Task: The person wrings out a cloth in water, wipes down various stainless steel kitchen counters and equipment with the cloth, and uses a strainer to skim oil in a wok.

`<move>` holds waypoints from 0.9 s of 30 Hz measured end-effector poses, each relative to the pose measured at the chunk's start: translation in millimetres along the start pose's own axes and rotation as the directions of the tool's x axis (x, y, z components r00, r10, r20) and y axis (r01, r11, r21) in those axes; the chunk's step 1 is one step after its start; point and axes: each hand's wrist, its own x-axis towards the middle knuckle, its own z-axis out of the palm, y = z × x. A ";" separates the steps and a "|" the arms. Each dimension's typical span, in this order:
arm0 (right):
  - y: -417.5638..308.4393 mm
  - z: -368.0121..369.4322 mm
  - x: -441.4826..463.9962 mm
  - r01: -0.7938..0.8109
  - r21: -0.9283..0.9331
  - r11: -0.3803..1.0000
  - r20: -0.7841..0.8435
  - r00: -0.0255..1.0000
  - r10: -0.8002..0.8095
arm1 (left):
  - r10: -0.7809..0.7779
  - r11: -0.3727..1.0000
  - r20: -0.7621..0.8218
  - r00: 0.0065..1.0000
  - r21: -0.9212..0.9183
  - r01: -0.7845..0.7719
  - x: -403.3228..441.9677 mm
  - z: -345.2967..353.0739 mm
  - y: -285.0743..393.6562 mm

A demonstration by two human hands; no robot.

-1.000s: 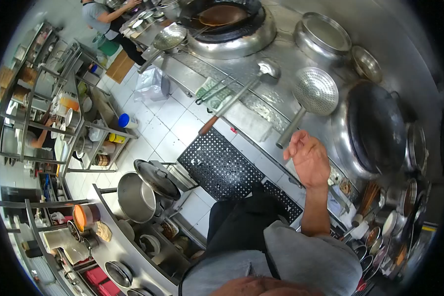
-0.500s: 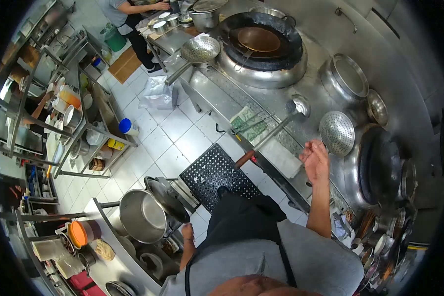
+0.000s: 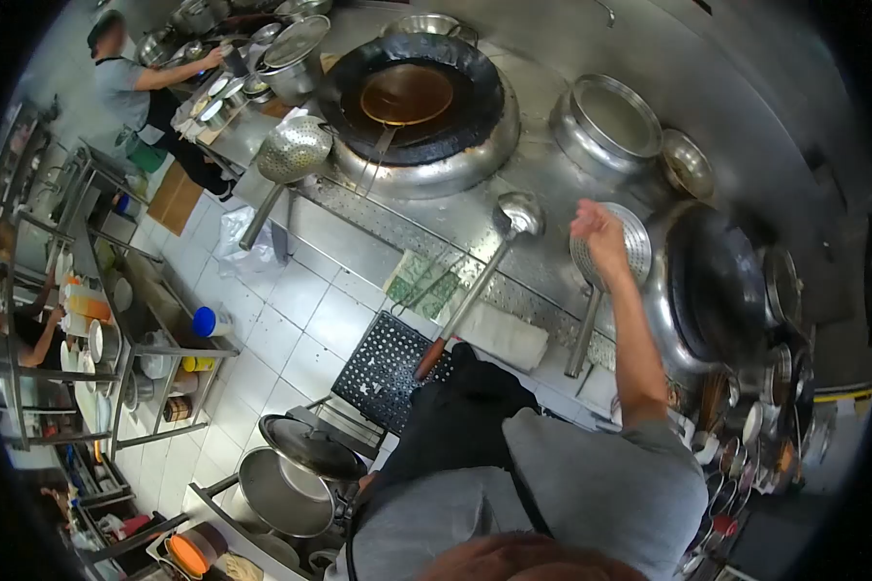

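Note:
My right hand (image 3: 601,237) is raised over the round perforated skimmer (image 3: 631,254), its fingers loosely bent and apart, with nothing in them. The skimmer lies on the steel stove top, handle toward me. Left of it rests a ladle (image 3: 518,215) with a wooden-ended handle. A white folded cloth (image 3: 499,334) and a green patterned cloth (image 3: 421,286) lie along the stove's front edge. Only a bit of my left hand (image 3: 365,481) shows beside the lidded pot (image 3: 286,492); its fingers are hidden.
A black wok (image 3: 407,102) holds a round strainer with dark brown liquid. Another wok (image 3: 721,286) stands at the right. A second skimmer (image 3: 294,150) overhangs the stove's left end. A co-worker (image 3: 131,92) stands at the far left counter. A black perforated mat (image 3: 383,373) lies below.
My right hand has moved forward over the skimmer. My left hand, lower down and more visible half a second ago, is now mostly hidden. The view has shifted, showing more of the co-worker.

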 end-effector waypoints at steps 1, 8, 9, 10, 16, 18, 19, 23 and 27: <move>18.7 -20.2 44.7 0.083 -0.108 0.991 -0.015 0.996 -0.086 | -0.094 0.994 -0.044 0.995 -0.050 0.092 5.0 -0.4 8.3; 129.4 -147.5 336.5 0.225 -0.939 0.262 0.042 0.827 -0.560 | -0.624 0.547 0.068 0.779 -0.674 0.497 -21.0 -36.5 98.5; 136.6 -157.3 361.5 0.216 -0.958 0.189 0.061 0.797 -0.601 | -0.647 0.494 0.065 0.760 -0.723 0.483 -24.9 -46.1 110.2; 149.0 -172.4 387.8 0.323 -0.946 0.009 0.231 0.694 -0.682 | -0.664 0.473 0.046 0.746 -0.746 0.468 -26.9 -54.5 122.0; 212.1 -198.3 501.4 0.151 -0.772 -0.617 0.296 0.945 -0.138 | -0.836 0.413 -0.019 0.548 -0.679 0.607 -49.0 -58.1 161.5; 200.5 -171.8 493.8 0.120 -0.864 -0.489 0.268 0.931 -0.246 | -0.899 0.324 0.023 0.437 -0.637 0.699 -55.4 -59.3 184.0; 193.1 -158.8 486.4 0.122 -0.893 -0.432 0.264 0.921 -0.285 | -0.908 0.311 0.026 0.417 -0.625 0.716 -60.6 -53.3 188.1; 162.4 -113.2 444.7 0.180 -0.947 -0.265 0.281 0.865 -0.416 | -0.929 0.216 0.120 0.351 -0.596 0.774 -82.3 -52.3 216.0; 132.3 -70.6 392.4 0.290 -0.947 -0.141 0.321 0.798 -0.511 | -0.930 0.196 0.150 0.335 -0.570 0.798 -103.1 -34.1 203.5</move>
